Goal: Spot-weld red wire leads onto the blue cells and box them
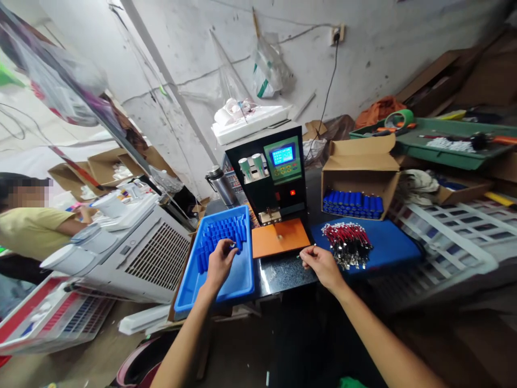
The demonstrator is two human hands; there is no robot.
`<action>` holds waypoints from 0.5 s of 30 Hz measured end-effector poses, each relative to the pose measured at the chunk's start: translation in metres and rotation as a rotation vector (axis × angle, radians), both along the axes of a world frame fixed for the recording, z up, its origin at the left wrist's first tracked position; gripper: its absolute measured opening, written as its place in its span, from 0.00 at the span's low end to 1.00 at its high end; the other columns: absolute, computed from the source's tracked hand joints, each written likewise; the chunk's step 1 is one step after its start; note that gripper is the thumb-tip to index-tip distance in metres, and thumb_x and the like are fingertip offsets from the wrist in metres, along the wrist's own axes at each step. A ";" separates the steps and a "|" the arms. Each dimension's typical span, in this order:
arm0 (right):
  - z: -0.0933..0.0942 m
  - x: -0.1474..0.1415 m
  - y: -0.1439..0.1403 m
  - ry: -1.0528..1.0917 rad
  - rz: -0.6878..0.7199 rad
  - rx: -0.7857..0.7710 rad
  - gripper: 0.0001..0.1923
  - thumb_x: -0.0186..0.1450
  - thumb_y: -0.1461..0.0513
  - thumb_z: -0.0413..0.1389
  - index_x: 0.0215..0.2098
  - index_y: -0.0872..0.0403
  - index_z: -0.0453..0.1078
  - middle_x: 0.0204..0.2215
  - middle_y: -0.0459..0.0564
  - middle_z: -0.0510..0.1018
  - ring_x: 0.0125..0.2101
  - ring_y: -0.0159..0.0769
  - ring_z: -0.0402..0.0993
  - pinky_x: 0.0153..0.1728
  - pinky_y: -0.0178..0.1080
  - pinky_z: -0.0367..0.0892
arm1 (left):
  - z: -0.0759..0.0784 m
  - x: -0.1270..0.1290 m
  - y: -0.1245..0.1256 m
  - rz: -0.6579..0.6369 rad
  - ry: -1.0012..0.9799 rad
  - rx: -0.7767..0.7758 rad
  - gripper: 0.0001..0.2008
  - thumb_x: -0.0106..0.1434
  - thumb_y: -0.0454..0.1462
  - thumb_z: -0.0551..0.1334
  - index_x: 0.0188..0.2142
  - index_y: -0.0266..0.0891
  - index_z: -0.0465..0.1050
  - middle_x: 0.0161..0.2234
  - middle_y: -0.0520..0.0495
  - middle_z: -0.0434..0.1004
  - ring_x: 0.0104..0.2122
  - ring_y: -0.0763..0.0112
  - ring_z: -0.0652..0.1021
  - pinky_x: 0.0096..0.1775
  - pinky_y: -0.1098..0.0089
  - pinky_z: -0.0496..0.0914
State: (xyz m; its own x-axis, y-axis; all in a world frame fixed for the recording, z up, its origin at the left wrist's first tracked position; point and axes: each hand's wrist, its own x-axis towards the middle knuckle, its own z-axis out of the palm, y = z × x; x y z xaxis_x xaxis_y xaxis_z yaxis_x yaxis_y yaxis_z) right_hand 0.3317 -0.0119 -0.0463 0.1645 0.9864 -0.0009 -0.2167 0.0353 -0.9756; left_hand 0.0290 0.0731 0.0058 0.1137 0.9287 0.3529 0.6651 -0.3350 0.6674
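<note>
My left hand [219, 263] is over a blue plastic tray [239, 281], thumb and fingers closed around a blue cylindrical battery cell, whose pale end shows between the fingertips. Rows of similar blue cells [220, 229] stand in the tray. At the front edge of the dark table, my right hand [321, 263] pinches something small and pale, too small to name. A bundle of red and black wire leads [347, 242] with white ends lies to its right on a blue mat [390, 245]. Between my hands is a machine [288, 202] with a lit display and an orange plate [278, 240].
Behind the mat, an open cardboard box [361, 159] holds blue cells. A steel flask [221, 186] stands behind the tray. Further right are a green tray [448, 143] and white plastic crates [444, 245]. A person [34, 226] sits at the left beyond a white air cooler [151, 258].
</note>
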 end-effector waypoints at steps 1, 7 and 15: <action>0.001 0.000 0.003 0.009 -0.021 0.007 0.25 0.54 0.43 0.64 0.29 0.57 0.71 0.20 0.48 0.72 0.22 0.34 0.69 0.27 0.36 0.67 | 0.004 0.013 -0.004 0.014 -0.110 0.023 0.13 0.61 0.43 0.64 0.42 0.40 0.69 0.37 0.48 0.78 0.36 0.68 0.78 0.41 0.68 0.71; 0.011 0.001 0.018 0.062 -0.110 0.057 0.23 0.55 0.45 0.63 0.29 0.56 0.70 0.21 0.48 0.72 0.22 0.33 0.69 0.26 0.35 0.68 | 0.004 0.107 -0.005 -0.017 -0.483 0.018 0.17 0.59 0.43 0.65 0.45 0.37 0.69 0.38 0.45 0.79 0.38 0.68 0.80 0.44 0.66 0.73; 0.011 0.010 0.024 0.041 -0.137 0.070 0.22 0.55 0.45 0.62 0.29 0.56 0.70 0.22 0.48 0.72 0.23 0.34 0.70 0.26 0.35 0.68 | -0.023 0.142 0.013 -0.063 -0.390 -0.163 0.16 0.58 0.45 0.62 0.39 0.34 0.76 0.36 0.43 0.81 0.35 0.65 0.80 0.39 0.67 0.75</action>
